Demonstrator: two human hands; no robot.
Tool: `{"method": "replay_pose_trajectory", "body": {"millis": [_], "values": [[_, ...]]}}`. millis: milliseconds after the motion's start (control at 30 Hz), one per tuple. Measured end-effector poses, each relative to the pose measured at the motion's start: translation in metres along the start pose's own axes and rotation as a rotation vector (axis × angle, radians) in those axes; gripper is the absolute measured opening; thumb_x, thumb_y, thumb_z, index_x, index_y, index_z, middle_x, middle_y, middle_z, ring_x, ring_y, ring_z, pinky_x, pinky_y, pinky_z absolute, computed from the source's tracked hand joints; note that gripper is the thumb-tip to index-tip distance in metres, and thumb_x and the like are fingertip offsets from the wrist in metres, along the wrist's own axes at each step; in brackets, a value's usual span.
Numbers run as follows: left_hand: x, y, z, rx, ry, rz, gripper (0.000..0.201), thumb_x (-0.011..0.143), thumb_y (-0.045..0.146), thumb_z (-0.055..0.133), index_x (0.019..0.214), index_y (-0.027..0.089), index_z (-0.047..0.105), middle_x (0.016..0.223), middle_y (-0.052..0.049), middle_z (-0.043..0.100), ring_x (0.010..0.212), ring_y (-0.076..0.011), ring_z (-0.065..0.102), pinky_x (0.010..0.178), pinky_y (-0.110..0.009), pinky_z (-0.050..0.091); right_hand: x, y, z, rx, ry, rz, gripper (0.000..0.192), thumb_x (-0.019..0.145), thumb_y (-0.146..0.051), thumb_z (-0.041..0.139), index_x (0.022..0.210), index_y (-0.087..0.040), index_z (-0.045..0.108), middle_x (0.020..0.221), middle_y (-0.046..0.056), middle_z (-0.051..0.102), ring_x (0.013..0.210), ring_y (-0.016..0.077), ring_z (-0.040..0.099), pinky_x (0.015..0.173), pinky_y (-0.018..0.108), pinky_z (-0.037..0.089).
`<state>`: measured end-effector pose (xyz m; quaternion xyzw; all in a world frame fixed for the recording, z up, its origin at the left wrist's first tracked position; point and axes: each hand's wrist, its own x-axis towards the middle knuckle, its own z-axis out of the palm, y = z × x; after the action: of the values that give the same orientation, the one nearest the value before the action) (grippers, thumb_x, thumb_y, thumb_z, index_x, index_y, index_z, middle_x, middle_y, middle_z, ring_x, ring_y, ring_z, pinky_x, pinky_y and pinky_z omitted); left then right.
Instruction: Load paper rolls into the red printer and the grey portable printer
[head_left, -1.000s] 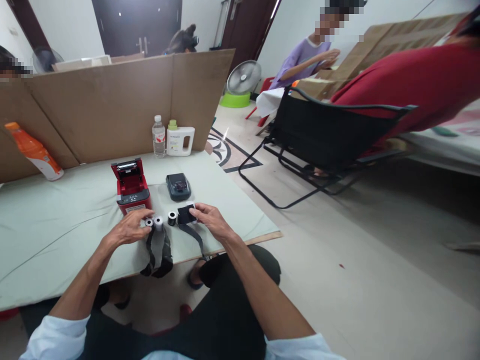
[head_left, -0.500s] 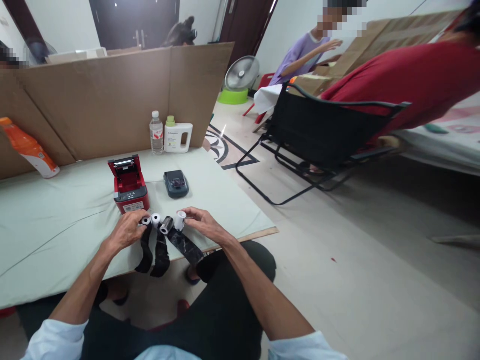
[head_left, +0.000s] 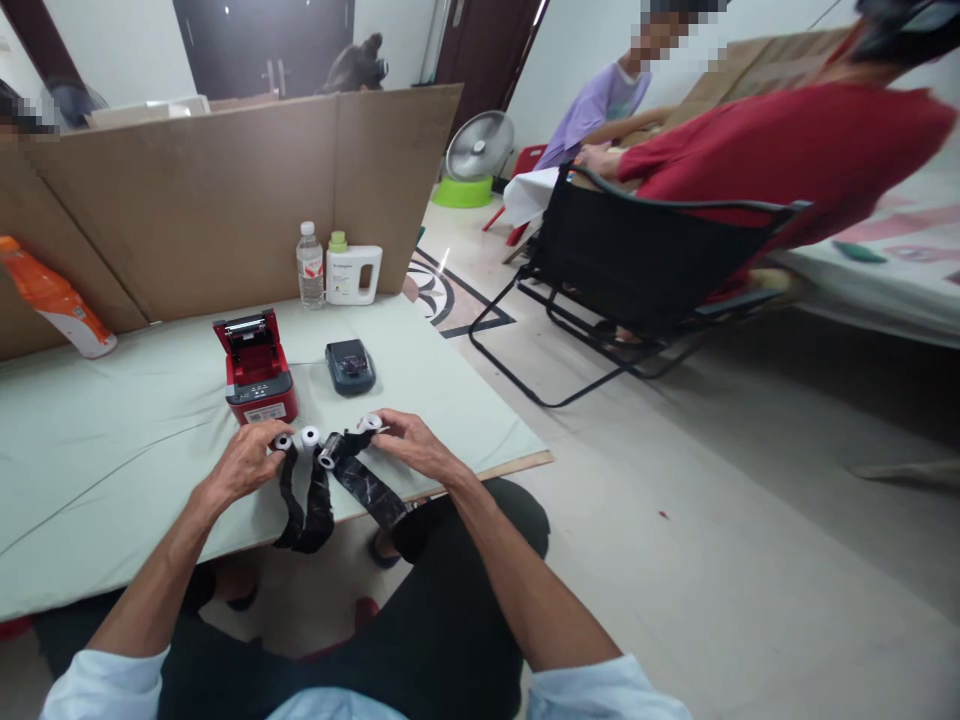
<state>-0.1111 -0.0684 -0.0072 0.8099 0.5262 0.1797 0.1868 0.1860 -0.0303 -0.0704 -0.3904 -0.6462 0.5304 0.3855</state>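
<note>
Black ribbon is trailing over the tabletop edge from small white rolls. My left hand is pinching the leftmost roll; my right hand is gripping another roll, just before the red printer.

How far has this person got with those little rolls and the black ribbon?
Done, by the look of it: the red printer stands with its lid open, and black ribbon hangs unwound over the table edge. In hand: the left hand holds one white roll, the right hand another. Left: nothing is loaded in the printer yet.
</note>
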Motion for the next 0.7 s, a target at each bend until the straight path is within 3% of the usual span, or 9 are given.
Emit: {"method": "replay_pose_trajectory", "body": {"millis": [200,433,600,700], "values": [[-0.004,-0.006,-0.004,-0.022,0.022,-0.019,0.036,0.079,0.008,0.056,0.109,0.021,0.073,0.111,-0.007,0.077,0.093,-0.0214,0.072,0.088,-0.034,0.058,0.006,0.003,-0.012,-0.103,-0.047,-0.003,0.039,0.067,-0.020,0.055,0.098,-0.019,0.078,0.097,0.003,0.075,0.086,0.0211,0.063,0.080,0.032,0.051],[-0.006,-0.003,-0.010,-0.031,0.037,-0.020,0.032,0.080,0.012,0.057,0.106,0.020,0.073,0.113,-0.007,0.078,0.094,-0.0208,0.072,0.083,-0.032,0.058,0.005,0.007,-0.014,-0.108,-0.034,0.023,0.061,0.065,-0.017,0.055,0.122,-0.019,0.074,0.122,0.006,0.075,0.094,0.0217,0.068,0.091,0.036,0.053],[-0.011,0.006,-0.024,-0.108,0.063,-0.018,0.025,0.082,0.017,0.058,0.102,0.020,0.073,0.107,-0.005,0.078,0.091,-0.0195,0.072,0.070,-0.027,0.057,0.002,0.007,-0.019,-0.114,-0.017,-0.006,0.059,0.068,-0.016,0.058,0.125,-0.020,0.073,0.129,0.009,0.073,0.107,0.0252,0.069,0.101,0.043,0.052],[-0.014,0.011,-0.030,-0.151,0.072,-0.017,0.023,0.083,0.020,0.059,0.101,0.020,0.074,0.104,-0.005,0.078,0.090,-0.0191,0.071,0.070,-0.027,0.057,0.002,-0.005,-0.016,-0.158,0.078,-0.069,0.051,0.074,-0.017,0.060,0.123,-0.022,0.073,0.129,0.009,0.072,0.118,0.0272,0.066,0.103,0.045,0.051]]}}
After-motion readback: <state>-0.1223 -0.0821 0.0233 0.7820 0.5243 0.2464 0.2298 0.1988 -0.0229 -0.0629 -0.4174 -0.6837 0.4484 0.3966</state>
